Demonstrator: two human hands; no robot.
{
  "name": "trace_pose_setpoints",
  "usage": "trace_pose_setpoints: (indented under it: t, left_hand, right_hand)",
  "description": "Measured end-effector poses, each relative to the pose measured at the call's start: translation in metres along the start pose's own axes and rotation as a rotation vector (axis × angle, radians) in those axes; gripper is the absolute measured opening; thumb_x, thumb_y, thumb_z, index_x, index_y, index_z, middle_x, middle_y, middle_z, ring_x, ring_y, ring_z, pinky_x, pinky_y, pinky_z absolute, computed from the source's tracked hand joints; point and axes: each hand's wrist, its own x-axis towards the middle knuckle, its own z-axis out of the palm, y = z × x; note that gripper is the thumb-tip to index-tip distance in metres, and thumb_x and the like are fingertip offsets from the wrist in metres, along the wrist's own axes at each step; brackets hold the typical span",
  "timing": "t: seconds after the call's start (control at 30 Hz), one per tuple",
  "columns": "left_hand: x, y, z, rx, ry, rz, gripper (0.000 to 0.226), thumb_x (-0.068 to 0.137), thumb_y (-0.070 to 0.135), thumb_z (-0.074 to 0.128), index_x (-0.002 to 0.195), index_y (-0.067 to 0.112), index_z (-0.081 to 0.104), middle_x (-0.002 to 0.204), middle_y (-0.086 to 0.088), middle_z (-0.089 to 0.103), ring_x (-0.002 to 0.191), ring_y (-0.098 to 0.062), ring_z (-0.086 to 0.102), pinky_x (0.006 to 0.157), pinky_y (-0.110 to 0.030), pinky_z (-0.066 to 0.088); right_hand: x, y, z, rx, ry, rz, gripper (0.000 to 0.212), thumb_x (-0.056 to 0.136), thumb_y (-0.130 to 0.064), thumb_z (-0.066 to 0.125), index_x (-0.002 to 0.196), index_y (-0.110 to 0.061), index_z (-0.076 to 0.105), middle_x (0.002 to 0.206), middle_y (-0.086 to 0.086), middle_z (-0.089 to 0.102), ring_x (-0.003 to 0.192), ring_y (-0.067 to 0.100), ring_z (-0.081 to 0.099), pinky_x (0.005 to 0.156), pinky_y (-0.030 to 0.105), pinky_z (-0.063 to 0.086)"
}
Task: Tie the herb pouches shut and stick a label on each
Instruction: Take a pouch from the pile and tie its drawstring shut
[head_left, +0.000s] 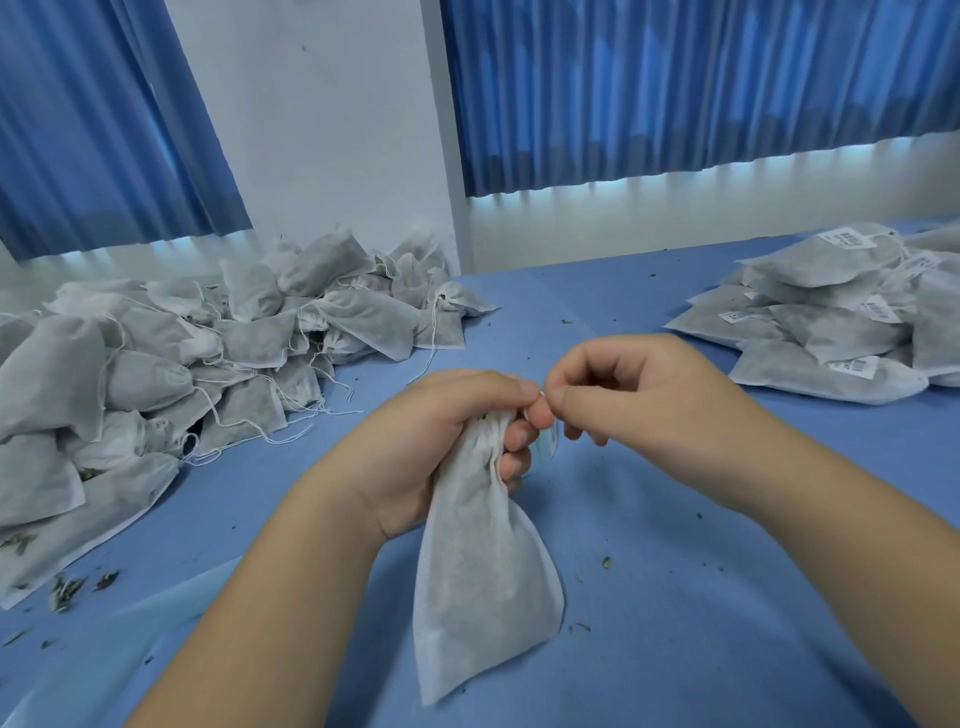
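Quick read on this one: the pouch (483, 571) sits dead centre in front of the person, long axis running toward them. Its gathered neck is up at the far end and its flat bottom lies on the table (675, 597) at the near end.

The left hand (457, 415) is wrapped round the neck, fingers curled tight on the bunched fabric, so that end is clamped. The right hand (623, 389) comes in from the right, right up against the left fingertips. Its thumb and forefinger are pinched together at the neck and the other fingers are loosely curled. My guess is it's got the string, but that's too fine to actually see. There's also a small pale slip (551, 444) just under those fingers, maybe a label, can't say.

So the tie happens at the neck, between the two hands, and the right is the one free to pull away.

Untied pile (182, 353) is off to the left, labelled pile (831, 322) to the right, both well apart from the hands.
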Motion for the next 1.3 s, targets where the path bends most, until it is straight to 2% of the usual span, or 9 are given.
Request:
trace_pose_setpoints:
  t: [0.27, 0.43, 0.6, 0.73, 0.83, 1.03, 1.1, 1.23, 1.3]
  left_hand:
    - [-0.0035, -0.0005, 0.0022, 0.188, -0.011, 0.02, 0.022, 0.083, 0.023, 0.061, 0.066, 0.014, 0.071, 0.057, -0.002, 0.054, 0.05, -0.014, 0.051, 0.052, -0.021, 0.045]
    - [-0.0056, 0.0013, 0.0019, 0.201, -0.03, 0.015, 0.021, 0.083, 0.023, 0.061, 0.067, 0.015, 0.072, 0.058, -0.003, 0.056, 0.051, -0.013, 0.052, 0.055, -0.021, 0.046]
    - [-0.006, 0.0025, 0.0024, 0.186, -0.026, 0.01, 0.02, 0.082, 0.024, 0.062, 0.068, 0.014, 0.072, 0.059, -0.002, 0.059, 0.051, -0.013, 0.054, 0.054, -0.021, 0.048]
    - [-0.0053, 0.003, 0.0022, 0.16, 0.017, -0.009, 0.017, 0.078, 0.022, 0.066, 0.064, 0.014, 0.073, 0.062, -0.003, 0.061, 0.05, -0.013, 0.056, 0.051, -0.02, 0.047]
    - [-0.0049, 0.0033, 0.0042, 0.161, 0.073, -0.005, 0.012, 0.073, 0.02, 0.071, 0.064, 0.013, 0.073, 0.063, -0.004, 0.061, 0.047, -0.013, 0.054, 0.047, -0.02, 0.045]
    - [-0.0063, 0.0037, 0.0058, 0.282, 0.206, 0.046, 0.023, 0.058, 0.021, 0.089, 0.066, 0.014, 0.068, 0.055, -0.003, 0.057, 0.046, -0.016, 0.055, 0.045, -0.022, 0.043]
    - [-0.0063, 0.0044, 0.0053, 0.272, 0.222, 0.056, 0.018, 0.064, 0.025, 0.083, 0.065, 0.015, 0.069, 0.056, -0.004, 0.055, 0.048, -0.017, 0.053, 0.046, -0.022, 0.043]
    - [-0.0055, 0.0044, 0.0043, 0.243, 0.258, 0.082, 0.015, 0.07, 0.032, 0.074, 0.064, 0.018, 0.069, 0.061, -0.003, 0.054, 0.055, -0.017, 0.049, 0.05, -0.022, 0.04]
    - [-0.0054, 0.0039, 0.0047, 0.237, 0.265, 0.082, 0.016, 0.071, 0.031, 0.075, 0.066, 0.018, 0.069, 0.064, -0.001, 0.055, 0.058, -0.017, 0.049, 0.053, -0.022, 0.04]
  right_hand:
    - [-0.0001, 0.0024, -0.0036, -0.121, -0.11, 0.065, 0.01, 0.078, -0.01, 0.06, 0.072, -0.013, 0.068, 0.082, 0.017, 0.068, 0.068, 0.014, 0.054, 0.068, 0.034, 0.044]
    - [-0.0006, 0.0029, -0.0041, -0.085, -0.148, 0.056, 0.012, 0.079, -0.009, 0.062, 0.07, -0.015, 0.068, 0.071, 0.011, 0.066, 0.064, 0.01, 0.054, 0.067, 0.031, 0.044]
    - [-0.001, 0.0025, -0.0046, -0.038, -0.167, 0.052, 0.012, 0.067, -0.021, 0.058, 0.068, -0.013, 0.067, 0.068, 0.008, 0.065, 0.061, 0.006, 0.055, 0.062, 0.022, 0.045]
    - [-0.0017, 0.0028, -0.0055, -0.051, -0.186, 0.059, 0.008, 0.075, -0.014, 0.062, 0.067, -0.013, 0.065, 0.062, 0.001, 0.064, 0.058, 0.006, 0.052, 0.061, 0.02, 0.044]
    - [-0.0016, 0.0039, -0.0071, -0.078, -0.179, 0.066, 0.022, 0.082, -0.006, 0.06, 0.065, -0.018, 0.065, 0.061, -0.001, 0.064, 0.057, 0.006, 0.05, 0.06, 0.017, 0.043]
    - [-0.0014, 0.0032, -0.0078, -0.084, -0.191, 0.072, 0.01, 0.072, -0.021, 0.058, 0.066, -0.024, 0.065, 0.061, -0.004, 0.064, 0.058, 0.006, 0.052, 0.064, 0.021, 0.045]
    - [-0.0006, 0.0036, -0.007, -0.053, -0.167, 0.059, 0.011, 0.074, -0.023, 0.059, 0.064, -0.025, 0.064, 0.063, -0.001, 0.066, 0.06, 0.008, 0.055, 0.066, 0.024, 0.046]
    - [0.0001, 0.0046, -0.0052, 0.05, -0.092, 0.029, 0.011, 0.074, -0.026, 0.068, 0.075, -0.017, 0.061, 0.069, 0.007, 0.07, 0.07, 0.03, 0.064, 0.063, 0.03, 0.048]
    - [0.0004, 0.0041, -0.0038, 0.088, -0.068, 0.029, 0.015, 0.081, -0.016, 0.073, 0.08, -0.012, 0.06, 0.07, 0.007, 0.071, 0.067, 0.024, 0.065, 0.06, 0.028, 0.048]
